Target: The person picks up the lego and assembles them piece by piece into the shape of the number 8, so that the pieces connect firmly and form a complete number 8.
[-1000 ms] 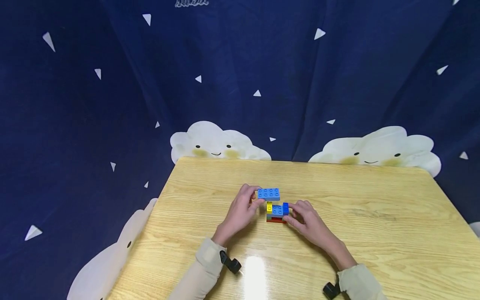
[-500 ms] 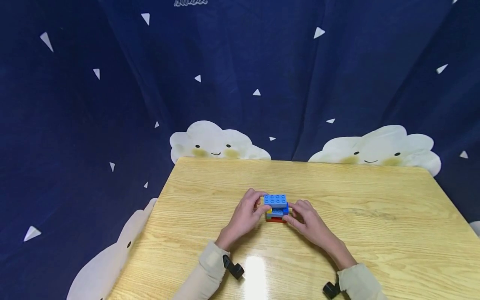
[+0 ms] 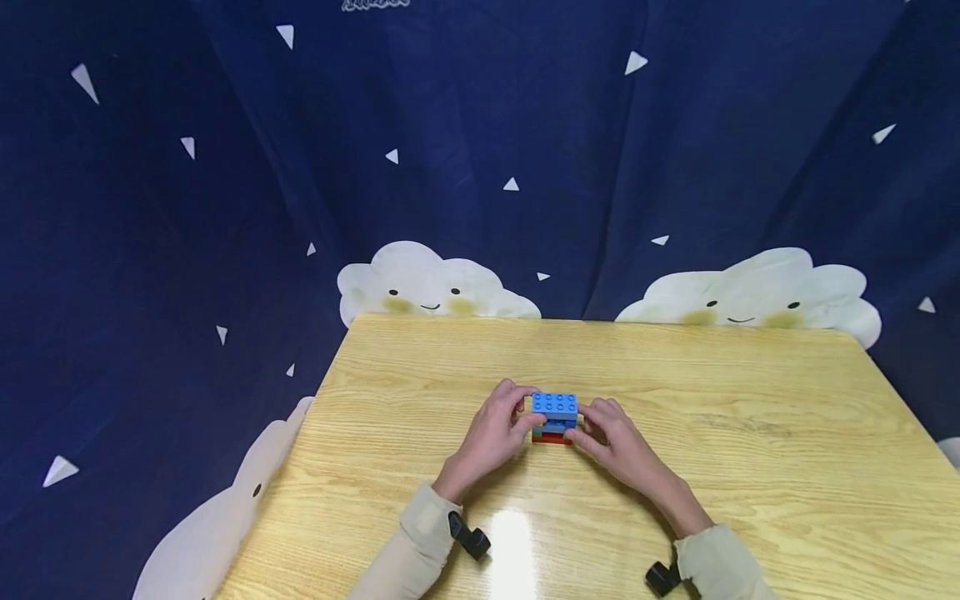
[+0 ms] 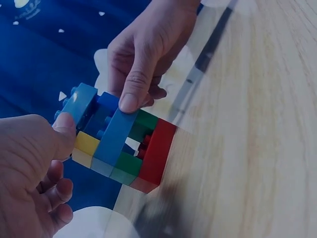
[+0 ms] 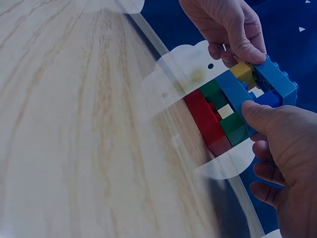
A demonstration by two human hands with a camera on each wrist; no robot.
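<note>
A small stack of toy building blocks stands on the table: a red block [image 4: 157, 148] at the bottom, two green blocks [image 5: 234, 128] with a gap between them, a blue block [image 4: 115, 136] across these, then a yellow block [image 5: 242, 74] and a dark blue block [image 5: 268, 98]. My left hand [image 3: 491, 429] pinches a long light blue block [image 3: 554, 404] by its left end, over the yellow and dark blue ones; whether it is fully seated cannot be told. From the right, my right hand [image 3: 626, 446] grips the stack, its thumb against the middle blue block.
The wooden table [image 3: 750, 467] spreads around the stack. Behind it hangs a dark blue curtain [image 3: 465, 125] printed with white triangles and clouds. A black wrist camera [image 3: 469, 537] sits on the left sleeve and another [image 3: 662, 578] on the right.
My left hand has moved right and slightly toward me with the light blue block, from behind and left of the stack to over its top. The right hand has stayed in place.
</note>
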